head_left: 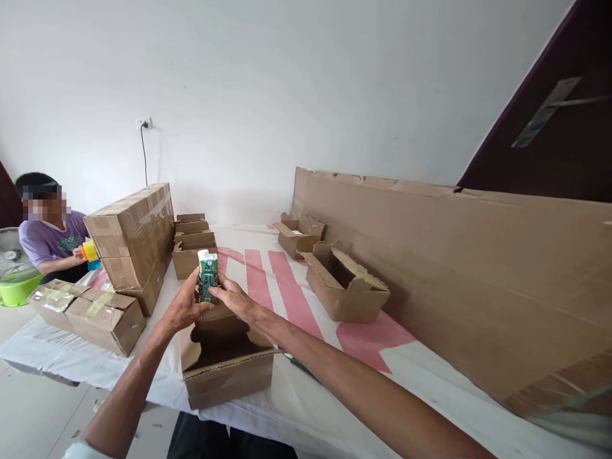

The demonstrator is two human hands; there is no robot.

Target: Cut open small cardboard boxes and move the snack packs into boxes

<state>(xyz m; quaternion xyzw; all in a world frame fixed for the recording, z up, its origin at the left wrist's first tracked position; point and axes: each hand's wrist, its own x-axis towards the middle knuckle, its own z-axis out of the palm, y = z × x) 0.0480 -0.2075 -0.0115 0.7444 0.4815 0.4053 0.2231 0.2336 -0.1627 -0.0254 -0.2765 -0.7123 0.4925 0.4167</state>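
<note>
You face a plain white wall (287,76), evenly lit — a socket (144,123) sits on it at the left with a black cable (145,159) hanging down. A dark door (564,127) stands at your right. The table (430,376) wears a white cloth with pink stripes; pale floor (33,421) shows below left.

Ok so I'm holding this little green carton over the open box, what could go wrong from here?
Both hands, left hand and right hand, pinch the green carton by its lower part only, so it might tip or slip. The open box sits near the table edge, so a push could nudge it off. Its raised flaps may snag the carton on the way down.
</note>
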